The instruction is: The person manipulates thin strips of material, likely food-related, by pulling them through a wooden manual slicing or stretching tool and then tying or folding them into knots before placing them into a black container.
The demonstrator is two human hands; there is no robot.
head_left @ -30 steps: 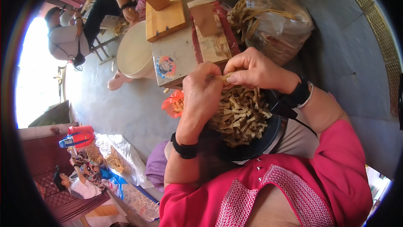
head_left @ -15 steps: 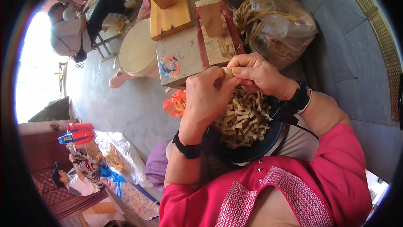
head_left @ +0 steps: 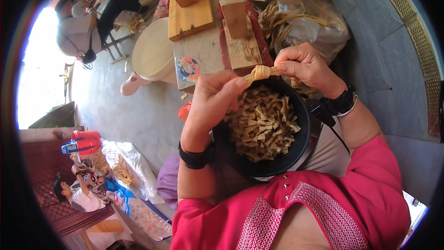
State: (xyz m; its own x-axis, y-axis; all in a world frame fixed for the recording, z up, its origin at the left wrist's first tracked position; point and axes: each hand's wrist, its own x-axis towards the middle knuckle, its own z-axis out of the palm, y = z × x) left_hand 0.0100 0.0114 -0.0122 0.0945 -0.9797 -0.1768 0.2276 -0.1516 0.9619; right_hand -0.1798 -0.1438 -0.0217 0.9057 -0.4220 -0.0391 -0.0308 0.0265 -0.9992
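Note:
A pale tan, flexible strip with a knot (head_left: 261, 72) in its middle is stretched between my two hands, above the far side of a black bowl. My left hand (head_left: 212, 96) pinches its left end between thumb and fingers. The right end is pinched by my right hand (head_left: 307, 67), a little farther away. The black bowl (head_left: 300, 111) rests at my lap and holds a heap of small knotted tan pieces (head_left: 266, 125). Both wrists wear black bands.
Beyond my hands stands a grey bench (head_left: 196, 49) with wooden blocks (head_left: 190, 14). A clear plastic bag (head_left: 319, 33) with long tan strips is at the far right. Left of the bench are a cream bucket (head_left: 150, 56) and a seated person (head_left: 76, 33); another person (head_left: 83, 197) sits lower left.
My hands have drawn apart, the right one moving farther right and away. The knot that was mostly hidden between my fingers now shows, pulled out between them. More of the bowl is visible.

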